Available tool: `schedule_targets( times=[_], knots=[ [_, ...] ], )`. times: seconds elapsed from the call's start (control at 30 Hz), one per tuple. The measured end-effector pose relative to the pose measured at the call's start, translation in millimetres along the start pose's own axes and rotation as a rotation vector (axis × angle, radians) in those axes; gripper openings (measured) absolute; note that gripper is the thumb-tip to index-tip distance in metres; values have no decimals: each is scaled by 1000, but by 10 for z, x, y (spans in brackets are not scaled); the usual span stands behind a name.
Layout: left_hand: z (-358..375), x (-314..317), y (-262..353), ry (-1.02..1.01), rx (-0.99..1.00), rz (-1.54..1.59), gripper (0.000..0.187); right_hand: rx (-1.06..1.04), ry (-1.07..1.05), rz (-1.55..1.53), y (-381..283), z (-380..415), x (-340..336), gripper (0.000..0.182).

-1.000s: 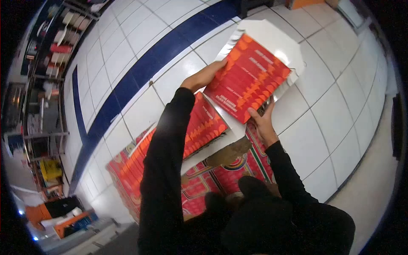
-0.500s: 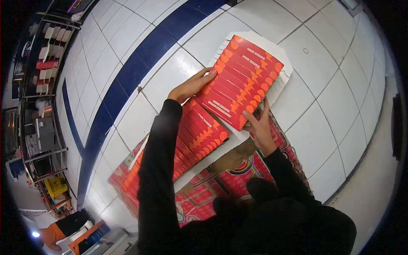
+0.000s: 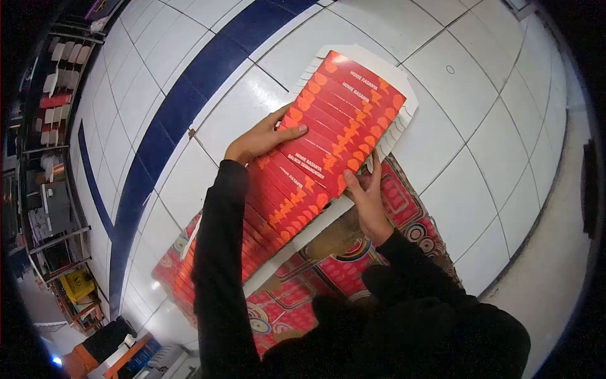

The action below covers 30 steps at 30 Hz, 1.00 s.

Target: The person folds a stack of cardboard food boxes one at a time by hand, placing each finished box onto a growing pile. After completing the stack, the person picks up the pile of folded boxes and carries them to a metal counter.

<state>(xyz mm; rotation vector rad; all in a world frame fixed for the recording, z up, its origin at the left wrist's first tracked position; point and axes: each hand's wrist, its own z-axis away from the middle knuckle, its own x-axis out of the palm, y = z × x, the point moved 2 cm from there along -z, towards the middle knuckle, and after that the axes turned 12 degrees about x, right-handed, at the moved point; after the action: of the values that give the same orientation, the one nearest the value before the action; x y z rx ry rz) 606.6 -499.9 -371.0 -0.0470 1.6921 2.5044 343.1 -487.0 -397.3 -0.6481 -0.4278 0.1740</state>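
Note:
A fanned stack of red and orange printed card sheets (image 3: 353, 107) lies between my hands, its pieces overlapping like shingles. White die-cut edges stick out around its far end and sides. My left hand (image 3: 264, 138) is closed on the stack's left edge, thumb on top. At the lower right edge, my right hand (image 3: 368, 201) grips the same stack, with the thumb over the printed face. Against its near end lies a second fanned row of matching red sheets (image 3: 271, 202), partly covered by my left sleeve. The fingers under the stack are hidden.
A red patterned mat (image 3: 290, 297) with a worn brown patch lies under the near row. White floor tiles (image 3: 467, 95) surround it, crossed by a dark blue tile band (image 3: 189, 82). Loaded shelving (image 3: 57, 208) stands at the left, with a yellow container (image 3: 77, 285) low down.
Both hands have brought the held stack down and left, against the near row. The gap between the two has closed, and their sheets now read as one continuous run.

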Motion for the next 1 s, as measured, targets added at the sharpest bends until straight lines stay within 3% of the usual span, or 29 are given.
schedule_targets(
  times=[0.17,0.33,0.43,0.57,0.63,0.87,0.93,1.0],
  knots=[
    [-24,-25,-19,26,-7,57,80,-201,-34,74,517,-45,-147,93],
    [-11,-25,39,28,-29,74,81,-413,-69,112,865,8,-18,64],
    [-33,-48,14,15,-51,4,82,-480,-90,261,926,29,-54,62],
    [-52,-60,-9,-19,-6,-26,81,-532,-25,248,813,11,-44,57],
    [-52,-75,-12,-34,2,-43,80,-422,-33,132,785,-6,-62,51],
    [-84,-92,23,-51,-35,-107,81,-345,-12,203,821,-31,-204,44],
    [-113,-113,-24,-53,-38,-143,82,-515,-13,355,766,-5,-181,42],
    [-116,-120,-44,-49,-2,-202,83,-539,7,404,759,23,-181,42]
  ],
)
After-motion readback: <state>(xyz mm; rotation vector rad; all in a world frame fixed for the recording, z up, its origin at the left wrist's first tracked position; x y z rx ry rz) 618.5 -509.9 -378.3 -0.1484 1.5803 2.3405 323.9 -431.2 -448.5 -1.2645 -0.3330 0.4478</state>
